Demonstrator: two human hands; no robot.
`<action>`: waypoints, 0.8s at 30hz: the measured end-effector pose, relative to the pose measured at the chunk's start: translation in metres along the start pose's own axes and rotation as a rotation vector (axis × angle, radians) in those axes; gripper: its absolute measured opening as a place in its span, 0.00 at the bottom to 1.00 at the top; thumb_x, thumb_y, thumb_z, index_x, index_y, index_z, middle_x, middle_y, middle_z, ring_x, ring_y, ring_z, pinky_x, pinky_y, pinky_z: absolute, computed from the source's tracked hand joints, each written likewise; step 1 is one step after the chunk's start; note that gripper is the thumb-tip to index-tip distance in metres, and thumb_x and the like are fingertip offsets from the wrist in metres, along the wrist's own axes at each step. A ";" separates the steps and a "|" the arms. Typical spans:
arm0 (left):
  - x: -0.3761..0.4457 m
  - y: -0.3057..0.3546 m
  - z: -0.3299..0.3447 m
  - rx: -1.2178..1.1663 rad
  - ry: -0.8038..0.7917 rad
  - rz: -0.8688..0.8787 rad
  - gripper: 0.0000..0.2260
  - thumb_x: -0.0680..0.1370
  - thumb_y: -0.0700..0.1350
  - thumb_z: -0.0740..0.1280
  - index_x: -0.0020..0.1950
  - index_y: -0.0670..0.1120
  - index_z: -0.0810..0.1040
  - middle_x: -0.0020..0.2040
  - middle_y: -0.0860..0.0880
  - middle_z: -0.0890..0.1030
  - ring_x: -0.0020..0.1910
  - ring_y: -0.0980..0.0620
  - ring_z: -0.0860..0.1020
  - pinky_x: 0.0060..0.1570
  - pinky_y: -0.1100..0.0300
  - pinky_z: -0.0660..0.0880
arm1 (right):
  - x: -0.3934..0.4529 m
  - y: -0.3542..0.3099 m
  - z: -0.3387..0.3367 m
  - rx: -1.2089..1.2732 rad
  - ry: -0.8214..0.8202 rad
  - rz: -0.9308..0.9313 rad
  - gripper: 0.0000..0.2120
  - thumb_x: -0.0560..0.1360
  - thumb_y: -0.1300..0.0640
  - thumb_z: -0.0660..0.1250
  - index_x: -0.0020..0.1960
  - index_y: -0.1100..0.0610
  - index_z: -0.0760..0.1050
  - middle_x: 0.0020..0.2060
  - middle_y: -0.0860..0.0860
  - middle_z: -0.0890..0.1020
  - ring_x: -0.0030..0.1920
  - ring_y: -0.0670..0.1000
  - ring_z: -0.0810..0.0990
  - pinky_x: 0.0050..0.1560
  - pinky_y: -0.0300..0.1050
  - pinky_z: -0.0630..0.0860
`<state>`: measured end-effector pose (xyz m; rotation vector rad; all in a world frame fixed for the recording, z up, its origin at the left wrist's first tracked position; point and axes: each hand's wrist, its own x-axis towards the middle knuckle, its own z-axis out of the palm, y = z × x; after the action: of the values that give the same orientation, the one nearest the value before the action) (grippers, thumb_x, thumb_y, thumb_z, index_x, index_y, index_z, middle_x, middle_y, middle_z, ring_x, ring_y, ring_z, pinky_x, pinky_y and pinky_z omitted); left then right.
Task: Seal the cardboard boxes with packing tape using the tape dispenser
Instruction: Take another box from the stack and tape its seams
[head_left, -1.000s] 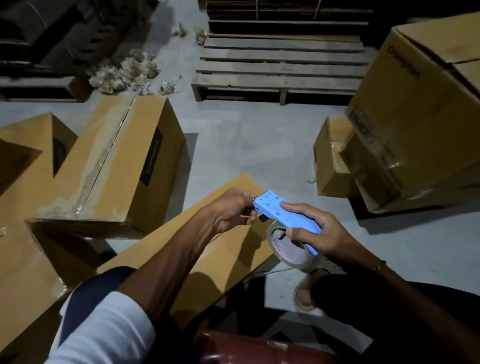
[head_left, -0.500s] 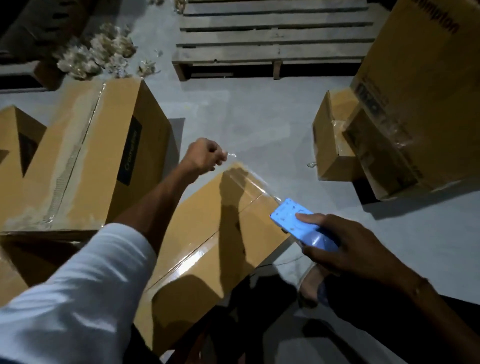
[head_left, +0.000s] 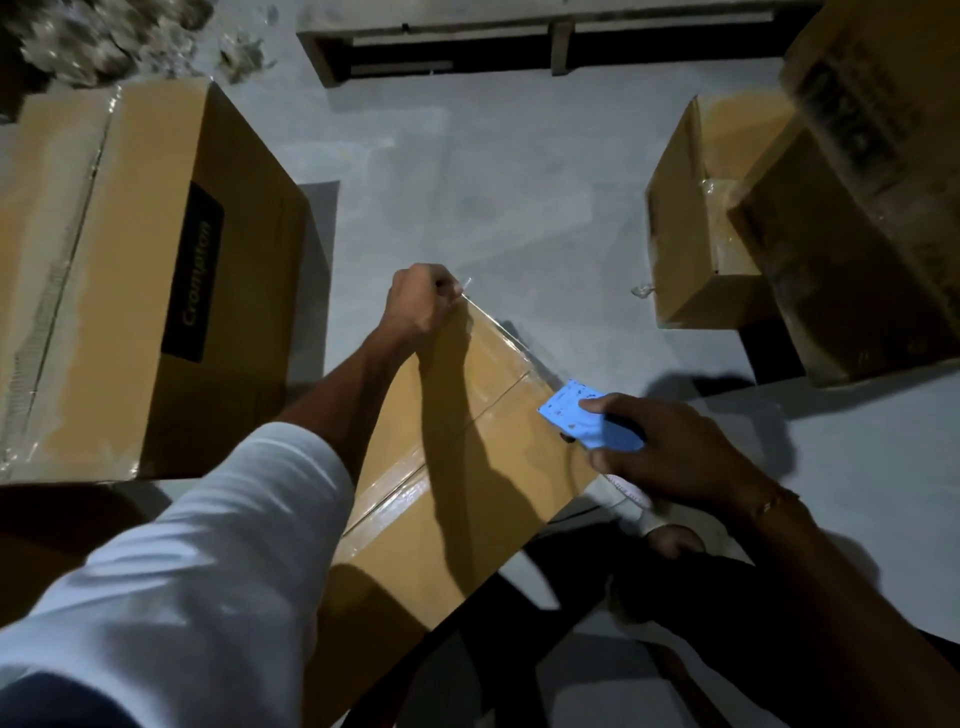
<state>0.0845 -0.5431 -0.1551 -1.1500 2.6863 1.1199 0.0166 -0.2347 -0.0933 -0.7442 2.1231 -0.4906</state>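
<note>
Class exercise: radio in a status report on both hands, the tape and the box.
Left hand pinches tape end at box far edge. Right hand grips blue tape dispenser. Tape strip stretched between. Nothing obstructing.

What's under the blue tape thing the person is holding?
Under the blue tape dispenser, a bit of the tape roll peeks out, above the cardboard box. The right hand covers most of the roll.

box ctr | L hand far corner | dispenser R edge
</note>
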 end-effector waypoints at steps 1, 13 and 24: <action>0.003 -0.002 0.002 0.035 0.008 0.010 0.08 0.81 0.37 0.65 0.54 0.38 0.83 0.52 0.41 0.84 0.53 0.43 0.80 0.57 0.49 0.79 | 0.004 0.000 0.000 0.008 -0.005 -0.001 0.34 0.57 0.33 0.65 0.63 0.38 0.75 0.56 0.39 0.81 0.53 0.42 0.77 0.44 0.30 0.65; 0.016 -0.008 0.010 0.387 0.038 0.279 0.10 0.82 0.35 0.62 0.56 0.39 0.83 0.54 0.41 0.82 0.52 0.42 0.80 0.49 0.55 0.74 | 0.012 -0.010 -0.006 0.006 -0.025 0.050 0.31 0.60 0.37 0.69 0.63 0.40 0.77 0.59 0.42 0.81 0.59 0.46 0.78 0.59 0.44 0.71; 0.009 -0.011 0.023 0.435 0.154 0.271 0.10 0.80 0.33 0.64 0.58 0.38 0.83 0.54 0.41 0.81 0.52 0.43 0.78 0.46 0.59 0.72 | 0.010 -0.018 -0.002 0.020 0.011 0.100 0.25 0.67 0.46 0.76 0.63 0.42 0.77 0.59 0.44 0.82 0.58 0.46 0.79 0.57 0.40 0.70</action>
<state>0.0792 -0.5400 -0.1812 -0.8487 3.0538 0.4271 0.0160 -0.2547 -0.0881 -0.6217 2.1509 -0.4617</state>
